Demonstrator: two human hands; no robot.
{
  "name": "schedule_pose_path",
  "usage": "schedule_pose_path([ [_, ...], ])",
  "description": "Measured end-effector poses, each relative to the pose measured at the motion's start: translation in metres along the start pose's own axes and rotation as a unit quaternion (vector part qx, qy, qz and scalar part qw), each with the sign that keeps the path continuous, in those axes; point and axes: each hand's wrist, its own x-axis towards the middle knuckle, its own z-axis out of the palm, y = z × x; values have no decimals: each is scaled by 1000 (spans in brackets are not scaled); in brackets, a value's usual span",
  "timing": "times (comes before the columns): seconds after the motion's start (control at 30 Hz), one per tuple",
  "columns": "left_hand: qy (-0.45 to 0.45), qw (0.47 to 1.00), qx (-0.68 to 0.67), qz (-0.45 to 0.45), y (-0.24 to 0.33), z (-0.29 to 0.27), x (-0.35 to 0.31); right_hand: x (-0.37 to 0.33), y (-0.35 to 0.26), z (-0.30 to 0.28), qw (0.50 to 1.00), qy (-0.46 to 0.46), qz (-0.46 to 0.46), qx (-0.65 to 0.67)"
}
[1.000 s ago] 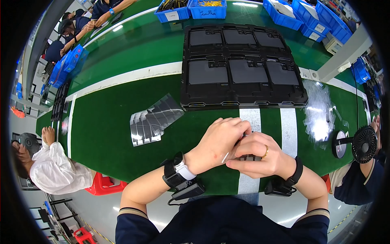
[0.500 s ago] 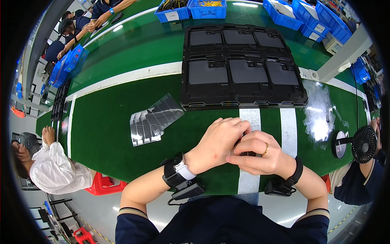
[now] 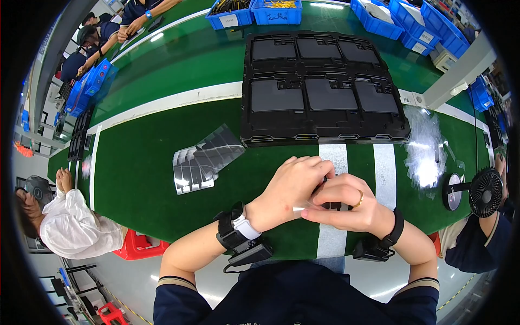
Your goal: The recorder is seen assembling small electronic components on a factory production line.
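My left hand (image 3: 290,187) is closed, its fingers curled round a small dark part (image 3: 334,206) that shows only in the gap between my hands. What kind of part it is, I cannot make out. Against it, my right hand (image 3: 355,206), with a ring on one finger, pinches a small piece of clear film (image 3: 299,209) between thumb and fingertip. The film catches the light and sticks out beside my left wrist. To the left on the green mat lie overlapping sheets of clear film (image 3: 203,162) with dark and bright stripes.
A stacked black tray (image 3: 325,138) with dark flat panels in its compartments stands beyond my hands. Crumpled clear film (image 3: 425,154) is heaped on the right, near a small black fan (image 3: 485,192). Blue bins (image 3: 277,16) line the back. Co-workers sit on both sides.
The clear film now shows at my right fingertips, beside my left wrist. My right fingers have shifted slightly. My left hand has hardly moved.
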Motion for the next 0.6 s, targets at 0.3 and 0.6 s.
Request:
schedule_pose_path([
  [0.3,2,1000,9,-6,-2,3,1,1,1,3,999,39,-25,19],
  [0.6,16,1000,6,3,-1,4,1,-2,-1,1,1000,-8,-26,-6],
])
